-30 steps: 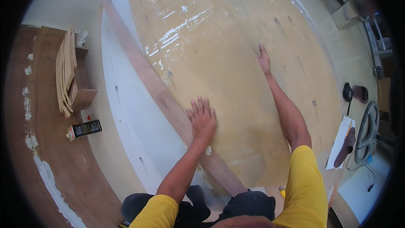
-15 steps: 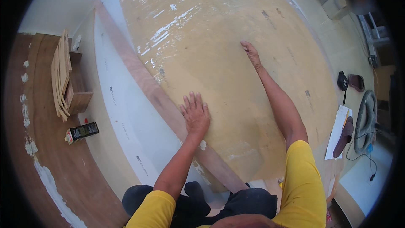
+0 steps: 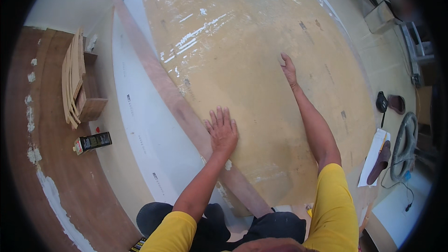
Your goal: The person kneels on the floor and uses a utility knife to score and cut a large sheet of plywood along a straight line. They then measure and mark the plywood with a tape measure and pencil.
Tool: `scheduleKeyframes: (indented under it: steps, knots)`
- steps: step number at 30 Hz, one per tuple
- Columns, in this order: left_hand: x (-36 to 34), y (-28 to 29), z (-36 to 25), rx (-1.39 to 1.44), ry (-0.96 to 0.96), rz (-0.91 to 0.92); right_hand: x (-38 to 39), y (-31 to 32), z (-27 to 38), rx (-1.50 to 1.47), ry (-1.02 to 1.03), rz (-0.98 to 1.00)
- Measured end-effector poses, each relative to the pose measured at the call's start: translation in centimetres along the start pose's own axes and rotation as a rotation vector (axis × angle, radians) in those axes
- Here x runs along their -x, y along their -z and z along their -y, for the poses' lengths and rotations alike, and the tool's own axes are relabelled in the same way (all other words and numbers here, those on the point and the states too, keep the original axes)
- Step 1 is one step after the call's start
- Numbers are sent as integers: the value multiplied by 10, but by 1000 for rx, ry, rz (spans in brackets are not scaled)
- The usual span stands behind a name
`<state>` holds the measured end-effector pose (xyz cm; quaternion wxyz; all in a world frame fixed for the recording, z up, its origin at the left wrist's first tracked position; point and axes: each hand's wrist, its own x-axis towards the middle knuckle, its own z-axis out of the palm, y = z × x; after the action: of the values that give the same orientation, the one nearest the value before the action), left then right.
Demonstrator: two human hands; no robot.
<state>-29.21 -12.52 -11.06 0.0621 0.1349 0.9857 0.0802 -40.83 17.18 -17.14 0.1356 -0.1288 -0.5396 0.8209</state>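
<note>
Head camera view: the broad tan sheet [image 3: 252,79] fills the centre of the frame and runs up to its top edge, with white streaks across its upper left part. Your left hand [image 3: 223,133] lies palm down near the sheet's left edge, just below the middle of the frame, its fingers straight and slightly spread. Your right hand [image 3: 289,71] is over the sheet, right of centre; its thumb points up the frame, but the fingers are mostly hidden, so you cannot tell whether they grip anything or touch the surface.

Along the sheet's left edge, a reddish-brown strip [image 3: 161,84] slants from the upper left down to your dark trousers [image 3: 275,226] at the lower edge. Left of that strip you have a white sheet [image 3: 140,112]. Farther left, a dark can [image 3: 95,142] lies on its side below a wooden box [image 3: 93,110] and some thin curved wood strips [image 3: 72,84], near a brown wooden panel [image 3: 70,168] patched with white.

On the right side of the frame, a dark slipper [image 3: 380,162] rests partly on white paper [image 3: 368,170], beside a grey ring-shaped thing [image 3: 397,151]. A second slipper [image 3: 396,104] is above them, next to a small black object [image 3: 381,101].
</note>
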Motion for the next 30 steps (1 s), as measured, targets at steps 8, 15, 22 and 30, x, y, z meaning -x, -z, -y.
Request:
scheduleKeyframes:
  steps: [8, 15, 22, 30]
  knots:
    - [1, -9, 3, -3, 0, -57, 114, 31, 133, 972, -374, 136]
    - [-3, -7, 5, 156, 19, -78, 358, 49, 108, 1739, 202, 32]
    - [49, 16, 25, -20, 464, -171, 467, 4, 87, 1375, 41, 189]
    - [52, 53, 28, 426, 701, -104, 580, -37, 106, 1279, -222, 299]
